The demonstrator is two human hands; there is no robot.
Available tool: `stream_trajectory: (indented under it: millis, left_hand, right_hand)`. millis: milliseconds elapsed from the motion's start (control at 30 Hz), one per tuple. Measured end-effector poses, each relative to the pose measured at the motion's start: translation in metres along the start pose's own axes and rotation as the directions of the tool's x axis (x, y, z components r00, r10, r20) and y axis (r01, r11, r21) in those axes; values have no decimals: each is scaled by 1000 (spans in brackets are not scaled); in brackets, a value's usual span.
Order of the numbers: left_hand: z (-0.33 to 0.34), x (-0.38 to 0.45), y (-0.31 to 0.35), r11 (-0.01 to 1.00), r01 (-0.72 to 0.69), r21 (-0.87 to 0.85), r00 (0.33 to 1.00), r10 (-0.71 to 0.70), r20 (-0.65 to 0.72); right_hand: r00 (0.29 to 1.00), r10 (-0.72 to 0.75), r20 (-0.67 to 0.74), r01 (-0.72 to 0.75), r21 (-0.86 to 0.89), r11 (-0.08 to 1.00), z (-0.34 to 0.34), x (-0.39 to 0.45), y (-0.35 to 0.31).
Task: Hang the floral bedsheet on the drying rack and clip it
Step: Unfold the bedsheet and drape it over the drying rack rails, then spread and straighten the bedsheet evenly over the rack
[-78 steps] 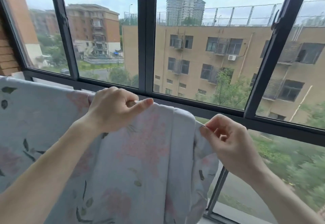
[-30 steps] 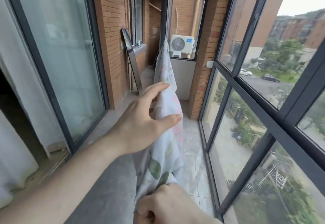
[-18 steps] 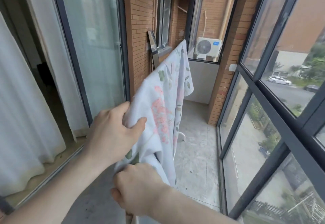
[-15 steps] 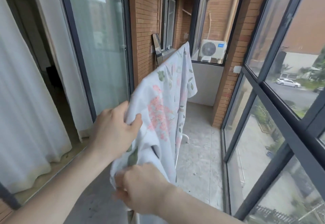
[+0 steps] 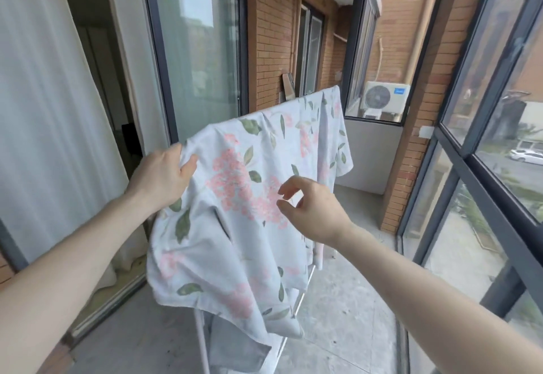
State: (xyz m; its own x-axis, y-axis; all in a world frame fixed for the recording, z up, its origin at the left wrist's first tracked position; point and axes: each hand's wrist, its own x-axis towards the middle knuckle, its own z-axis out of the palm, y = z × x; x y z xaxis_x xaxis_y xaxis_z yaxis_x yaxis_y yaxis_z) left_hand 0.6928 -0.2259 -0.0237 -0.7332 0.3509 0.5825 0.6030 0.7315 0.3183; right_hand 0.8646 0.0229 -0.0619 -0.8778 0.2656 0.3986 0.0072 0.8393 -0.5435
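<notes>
The floral bedsheet [image 5: 235, 226], pale blue with pink blossoms and green leaves, hangs draped over the white drying rack [image 5: 202, 344], which shows only as thin tubes below the cloth. My left hand [image 5: 161, 176] grips the sheet's near upper corner, thumb on top of the fabric. My right hand [image 5: 311, 212] hovers just in front of the sheet's right side with fingers loosely spread and holds nothing. No clip is in view.
This is a narrow balcony with a grey tiled floor [image 5: 338, 329]. Glass sliding doors and a white curtain [image 5: 44, 109] run along the left, dark-framed windows [image 5: 484, 212] along the right. A brick wall and an air-conditioner unit [image 5: 382, 98] close the far end.
My right hand has let go of the sheet's lower edge and risen to its right side. My left hand has spread the corner outward to the left, so the sheet lies wider.
</notes>
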Motion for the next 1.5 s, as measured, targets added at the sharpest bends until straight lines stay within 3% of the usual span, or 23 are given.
stream_trajectory:
  millis: [233,434,567,700,767,867,1001,1101,1167,1301,1401,1501]
  left_hand:
    - [-8,17,-50,1000,12,21,999,-12,31]
    - [-13,27,-82,1000,26,4,998,-27,52]
    - [-12,32,-87,999,26,-26,997,-24,70]
    - [-16,30,-85,999,44,-32,993,-40,112]
    - [-17,28,-90,995,91,-51,989,-84,119]
    - [-17,20,-93,983,158,-95,982,-146,120]
    - [-8,-11,-98,965,249,-82,968,-250,-12]
    - [17,-54,-101,908,403,-112,889,-418,-185]
    - [40,-83,-96,832,529,-165,781,-554,-290]
    - [84,-118,-82,676,723,-146,653,-737,-176]
    - [96,-122,-85,676,717,-173,642,-736,-216]
    - [69,-112,-94,629,681,-375,476,-769,-426]
  right_hand:
    - [999,-45,23,45,8,999,28,48,-9]
    - [983,-181,-4,181,-4,983,44,130,-50]
    - [938,-346,30,348,-97,933,58,184,-78]
    - [888,-427,170,453,-164,876,83,221,-100]
    - [857,-465,224,502,-152,852,95,236,-105]
    - [817,-545,186,565,-76,821,102,252,-102]
    - [756,-629,183,638,11,770,106,270,-92]
    - [716,-677,173,683,27,729,110,281,-87]
    - [688,-711,144,718,11,696,115,286,-83]
    - [646,-757,92,759,19,650,120,291,-79]
    - [628,-773,90,776,10,631,124,295,-82]
    - [611,-786,99,786,48,617,122,298,-82]
